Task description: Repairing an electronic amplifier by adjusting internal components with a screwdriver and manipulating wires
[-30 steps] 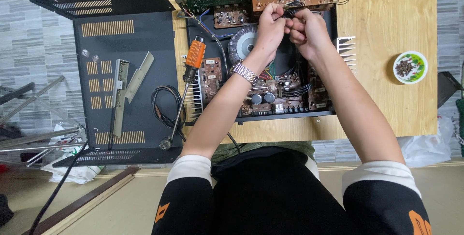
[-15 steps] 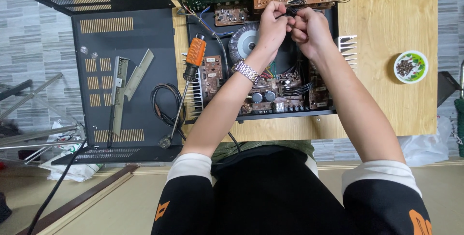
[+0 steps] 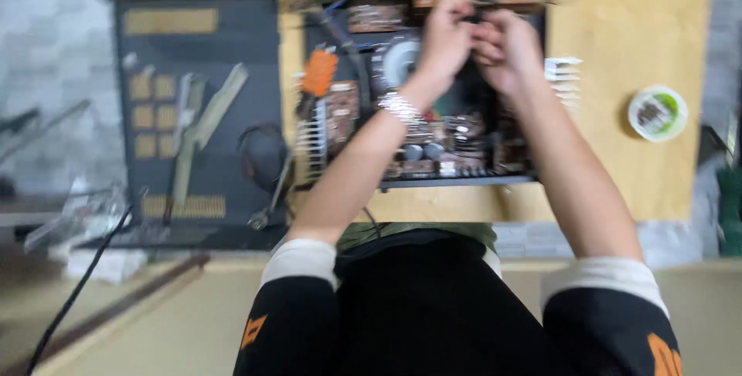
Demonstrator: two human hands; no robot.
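The picture is blurred by head motion. An opened electronic chassis [image 3: 456, 181] with circuit boards lies on the wooden table [image 3: 618, 20]. My left hand [image 3: 444, 40] and my right hand [image 3: 506, 50] meet over its far middle. Their fingers are closed together on a small dark part, perhaps a wire; the blur hides what it is. A silver bracelet [image 3: 398, 105] circles my left wrist. A round grey coil [image 3: 394, 63] sits just left of my left hand.
An orange-handled screwdriver [image 3: 318, 73] lies at the chassis's left side. The removed black cover [image 3: 154, 136] rests further left with metal strips [image 3: 209, 113] on it. A small white and green dish [image 3: 657, 112] stands at the right. A black cable [image 3: 77, 291] crosses the floor.
My head has moved, so the view is now blurred and shifted slightly. Both hands stay pinched together at the same spot over the chassis.
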